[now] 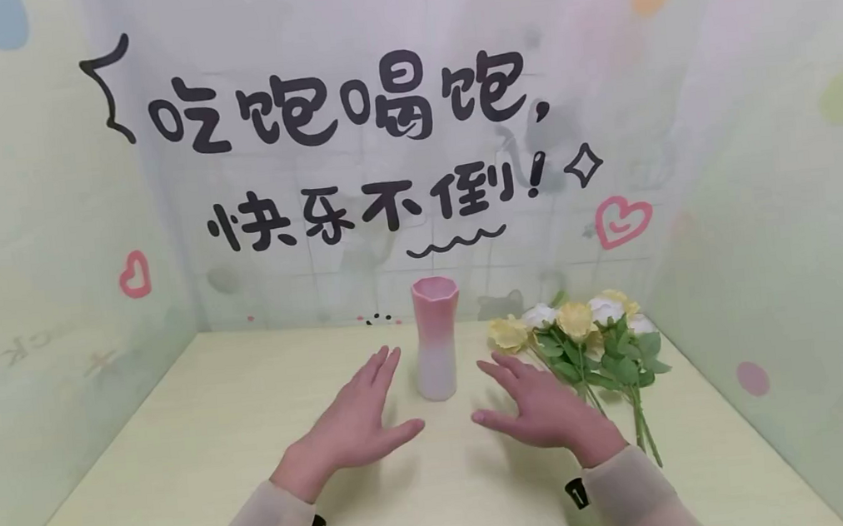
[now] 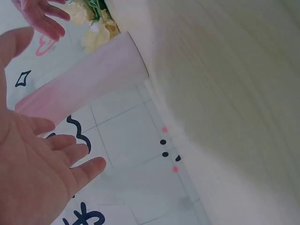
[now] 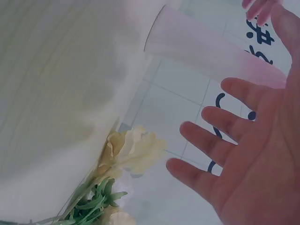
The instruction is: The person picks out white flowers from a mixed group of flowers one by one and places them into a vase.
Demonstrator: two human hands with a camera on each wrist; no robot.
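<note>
A vase (image 1: 438, 345), pink at the top and fading to white below, stands upright on the table. My left hand (image 1: 352, 419) hovers to its left, fingers extended and holding nothing. On the vase's other side my right hand (image 1: 543, 407) is held with fingers spread, also holding nothing. Neither hand touches the vase. In the left wrist view the vase (image 2: 89, 77) lies beyond the left hand (image 2: 37, 173); in the right wrist view the vase (image 3: 211, 49) shows past the fingers of the right hand (image 3: 248, 145). Artificial flowers (image 1: 577, 320) lie to the right, partly behind the right hand.
Yellow and white blooms rest toward the table's back right, their green stems (image 1: 640, 419) pointing to the front. A printed cloth backdrop (image 1: 370, 17) with dark lettering rises behind the light wooden table (image 1: 215, 398), and cloth walls flank both sides.
</note>
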